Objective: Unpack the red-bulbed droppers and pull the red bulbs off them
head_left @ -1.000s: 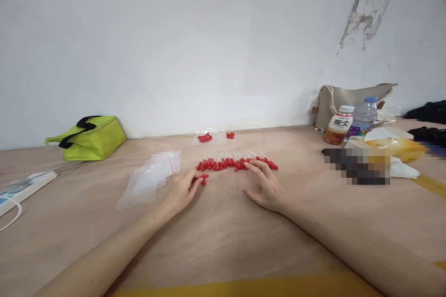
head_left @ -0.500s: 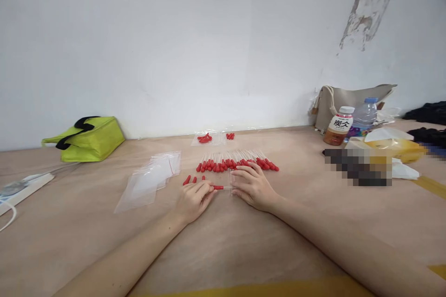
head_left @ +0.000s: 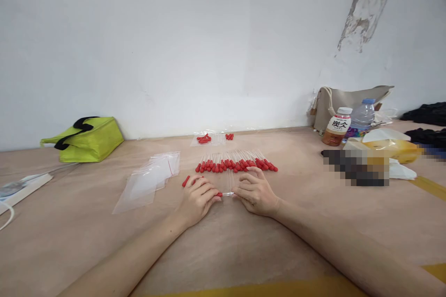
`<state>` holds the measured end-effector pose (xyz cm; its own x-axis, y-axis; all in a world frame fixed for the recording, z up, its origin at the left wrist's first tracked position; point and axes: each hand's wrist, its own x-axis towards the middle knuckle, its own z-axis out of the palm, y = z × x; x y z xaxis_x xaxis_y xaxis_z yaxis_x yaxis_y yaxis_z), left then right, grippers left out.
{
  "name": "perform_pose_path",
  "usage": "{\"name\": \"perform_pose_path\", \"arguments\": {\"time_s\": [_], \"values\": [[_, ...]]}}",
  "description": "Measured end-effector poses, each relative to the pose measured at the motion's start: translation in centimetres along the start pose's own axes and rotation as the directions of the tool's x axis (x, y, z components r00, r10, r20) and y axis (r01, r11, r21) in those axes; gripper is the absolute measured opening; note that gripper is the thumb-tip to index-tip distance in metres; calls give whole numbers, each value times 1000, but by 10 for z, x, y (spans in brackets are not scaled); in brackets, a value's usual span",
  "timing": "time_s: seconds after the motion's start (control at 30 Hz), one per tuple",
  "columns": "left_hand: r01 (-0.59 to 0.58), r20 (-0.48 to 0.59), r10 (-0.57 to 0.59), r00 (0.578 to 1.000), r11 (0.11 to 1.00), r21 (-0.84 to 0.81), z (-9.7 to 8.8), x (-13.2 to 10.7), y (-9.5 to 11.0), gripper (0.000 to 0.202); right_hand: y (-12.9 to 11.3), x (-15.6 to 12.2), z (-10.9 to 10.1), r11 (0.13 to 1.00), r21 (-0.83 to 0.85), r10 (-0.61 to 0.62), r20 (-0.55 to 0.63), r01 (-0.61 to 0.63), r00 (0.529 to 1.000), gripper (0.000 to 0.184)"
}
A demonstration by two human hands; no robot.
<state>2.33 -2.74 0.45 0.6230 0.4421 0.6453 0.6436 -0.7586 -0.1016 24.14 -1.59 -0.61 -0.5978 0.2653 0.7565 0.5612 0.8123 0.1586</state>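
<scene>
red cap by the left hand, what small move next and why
Probably press the red cap gently toward the clear tube: the left hand pinches the cap, the right hand holds the tube's other end, and both lie in line.

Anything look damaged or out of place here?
Yes: at upper right, a ragged grey patch on the wall looks scuffed or peeled, unlike the plain surface around it. The red-ended tubes lie slightly uneven, but nothing appears spilled.

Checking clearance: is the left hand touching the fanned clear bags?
Apart: the head view shows tabletop between the left hand and the fanned clear bags.
</scene>
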Motion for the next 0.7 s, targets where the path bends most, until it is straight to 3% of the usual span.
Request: {"name": "perform_pose_path", "arguments": {"time_s": [0.17, 0.3, 0.4, 0.47, 0.57, 0.7], "values": [[13, 37, -15, 999, 999, 36, -8, -7, -5, 16, 4, -8, -8, 999, -38, 32, 40, -31, 999, 16], [136, -18, -136, 991, 989, 49, -20, -20, -19, 16, 23, -22, -16, 985, -72, 157, -23, -159, 987, 18], [236, -63, -240, 969, 970, -60, -25, -21, -27, 17, 28, -24, -16, 966, -58, 251, -50, -253, 967, 16], [373, -83, -382, 920, 922, -106, -27, -18, -34, 22, 25, -21, -13, 950, -24, 309, -54, -311, 949, 18], [597, -52, -600, 798, 799, -67, -31, -18, -52, 30, 19, -16, -9, 934, -3, 357, -27, -357, 934, 22], [753, 61, -751, 657, 658, -14, -35, -27, -71, 33, 19, -15, -6, 943, -54, 331, 17, -330, 944, 23]]}}
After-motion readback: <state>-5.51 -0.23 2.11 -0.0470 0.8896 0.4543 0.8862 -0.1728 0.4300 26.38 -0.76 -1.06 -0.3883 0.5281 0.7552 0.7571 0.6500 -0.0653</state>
